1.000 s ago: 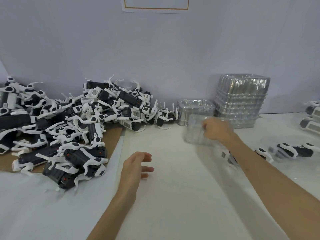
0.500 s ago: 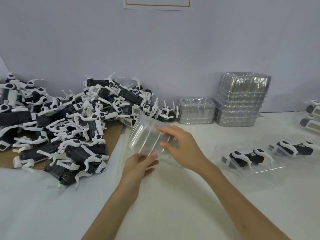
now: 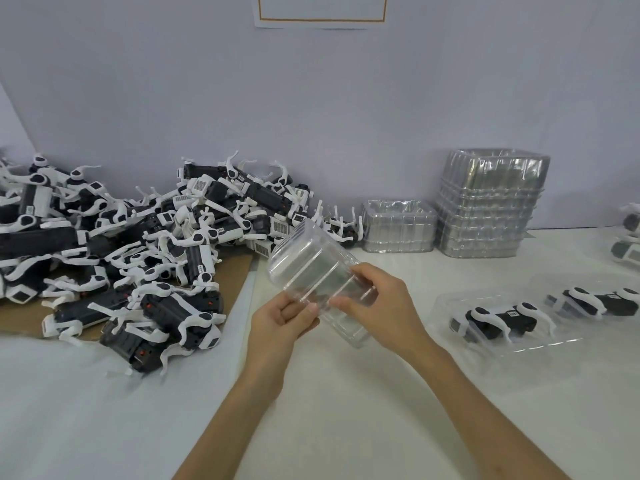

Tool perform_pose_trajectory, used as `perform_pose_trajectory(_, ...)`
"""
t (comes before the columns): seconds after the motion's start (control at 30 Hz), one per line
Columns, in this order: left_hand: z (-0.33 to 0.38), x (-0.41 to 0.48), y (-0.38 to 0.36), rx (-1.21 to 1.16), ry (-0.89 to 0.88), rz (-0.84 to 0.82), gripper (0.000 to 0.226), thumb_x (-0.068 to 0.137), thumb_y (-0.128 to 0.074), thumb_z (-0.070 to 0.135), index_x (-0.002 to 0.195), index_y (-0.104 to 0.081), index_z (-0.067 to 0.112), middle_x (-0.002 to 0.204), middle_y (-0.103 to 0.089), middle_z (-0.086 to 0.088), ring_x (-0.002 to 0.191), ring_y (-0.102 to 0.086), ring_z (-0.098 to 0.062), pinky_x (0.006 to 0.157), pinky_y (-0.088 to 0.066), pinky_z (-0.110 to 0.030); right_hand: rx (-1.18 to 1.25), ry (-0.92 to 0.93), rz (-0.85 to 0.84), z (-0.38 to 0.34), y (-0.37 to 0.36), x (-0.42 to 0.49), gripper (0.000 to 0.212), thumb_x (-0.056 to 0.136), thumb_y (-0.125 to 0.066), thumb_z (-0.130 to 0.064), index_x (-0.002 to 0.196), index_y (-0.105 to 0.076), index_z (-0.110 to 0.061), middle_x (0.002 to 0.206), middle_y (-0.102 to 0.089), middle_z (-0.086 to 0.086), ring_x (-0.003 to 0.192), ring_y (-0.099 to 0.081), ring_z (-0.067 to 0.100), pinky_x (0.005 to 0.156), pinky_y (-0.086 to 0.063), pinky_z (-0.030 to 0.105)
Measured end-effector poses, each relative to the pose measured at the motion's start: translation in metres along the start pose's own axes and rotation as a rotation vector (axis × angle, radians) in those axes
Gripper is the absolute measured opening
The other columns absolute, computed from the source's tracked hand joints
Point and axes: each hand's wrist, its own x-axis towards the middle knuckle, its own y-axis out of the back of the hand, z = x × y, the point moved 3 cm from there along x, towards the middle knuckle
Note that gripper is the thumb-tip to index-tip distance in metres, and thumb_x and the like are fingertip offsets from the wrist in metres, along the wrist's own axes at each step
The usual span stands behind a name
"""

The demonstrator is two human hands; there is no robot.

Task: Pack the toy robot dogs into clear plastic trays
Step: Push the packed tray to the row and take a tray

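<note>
And the clear tray [image 3: 311, 268] is away from the supply and in play! A second ago the right hand [image 3: 381, 303] was grabbing it up close to the tall stack of trays [image 3: 491, 209], right by the short stack [image 3: 398, 226] on that stack's left. The left hand [image 3: 280, 323] was hovering then, fingers loose and empty. Now both hands have it. It hangs tilted above the desk [image 3: 346, 410], well left of the tall stack and nearer the person. Its far end angles up toward the pile of toy robot dogs [image 3: 138, 244], which sprawls much farther left of the stack. The left hand pinches the near edge between thumb and fingers, and the right hand curls round the tray's right side. The tray looks empty, though through clear plastic I can't tell whether it is one shell or two nested. In front of the tall stack a filled tray [image 3: 446, 306] lies flat with a packed dog [image 3: 498, 320] in it, and another sits beside it. So the fetch looks finished. My read is that this tray gets set down or opened next, then a dog comes from the pile.
</note>
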Motion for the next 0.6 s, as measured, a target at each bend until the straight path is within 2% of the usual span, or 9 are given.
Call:
perform_pose_trajectory(0.13, 0.0007, 0.0006, -0.0004, -0.049, -0.01, -0.024, 0.027, 0.092, -0.065, 0.004, 0.12, -0.066, 0.007, 0.111, -0.076, -0.012, 0.104, -0.072, -0.022, 0.085, -0.058, -0.027, 0.024, -0.011, -0.008, 0.0016, 0.0003, -0.0006, 0.021, 0.076, -0.078, -0.037, 0.09, -0.063, -0.043, 0.085, -0.066, -0.024, 0.078, -0.06, -0.001, 0.068, -0.043, 0.008)
perform_pose_trajectory(0.33, -0.001, -0.002, -0.0036, -0.038, -0.015, 0.087, 0.02, 0.094, -0.063, -0.001, 0.113, -0.064, 0.005, 0.102, -0.077, -0.012, 0.093, -0.075, -0.026, 0.075, -0.06, -0.027, -0.018, -0.001, -0.045, 0.0032, -0.0043, -0.0022, 0.021, 0.082, -0.069, -0.042, 0.098, -0.068, -0.027, 0.086, -0.066, -0.013, 0.073, -0.059, 0.01, 0.066, -0.048, 0.023)
perform_pose_trajectory(0.47, 0.0014, -0.0027, -0.0038, -0.003, -0.016, 0.112, 0.019, 0.094, -0.063, 0.0, 0.113, -0.061, 0.002, 0.099, -0.077, -0.011, 0.086, -0.076, -0.026, 0.069, -0.06, -0.027, 0.043, 0.002, -0.073, 0.0015, -0.0011, -0.0022, 0.003, 0.09, -0.066, -0.031, 0.092, -0.065, -0.03, 0.079, -0.061, -0.02, 0.067, -0.052, 0.003, 0.065, -0.04, 0.015)
perform_pose_trajectory(0.6, 0.0043, -0.0028, -0.0015, 0.036, -0.008, 0.121, 0.013, 0.092, -0.066, 0.002, 0.104, -0.062, 0.005, 0.095, -0.078, -0.01, 0.084, -0.076, -0.026, 0.063, -0.057, -0.025, 0.055, -0.019, -0.05, 0.0014, 0.002, -0.0015, 0.019, 0.087, -0.077, -0.02, 0.086, -0.063, -0.034, 0.074, -0.059, -0.02, 0.063, -0.052, 0.003, 0.063, -0.039, 0.012)
